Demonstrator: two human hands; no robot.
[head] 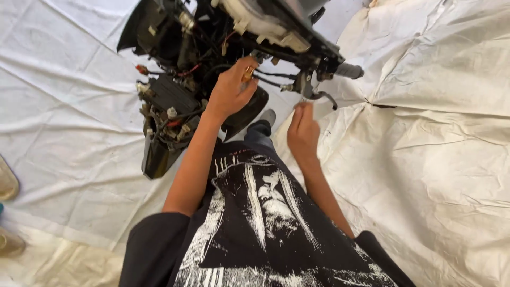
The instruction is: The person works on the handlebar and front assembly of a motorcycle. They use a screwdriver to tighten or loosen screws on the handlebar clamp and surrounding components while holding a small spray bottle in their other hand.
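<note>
Scooter front assembly (212,48), stripped of its panels, is standing on a white cloth sheet (69,106) directly ahead of the person. Left hand (231,90) is reaching into the exposed cable area, fingers curled around black cables (271,79) just below the handlebar; a gold ring is showing on one finger. Whether the fingertips are actually clamping a cable cannot be told, since they are lying behind the knuckles. Right hand (303,130) is hovering just below the brake lever (324,96), fingers drawn together with the tips pointing up towards a small metal part hanging there; contact cannot be confirmed. Handlebar grip (348,70) is projecting to the right of the lever. To the left of the left hand, a black wiring block (170,93) with red and white connectors is sitting open. A cream tarpaulin (425,159) is covering the ground on the right. Footwear (8,183) is lying at the left edge.
</note>
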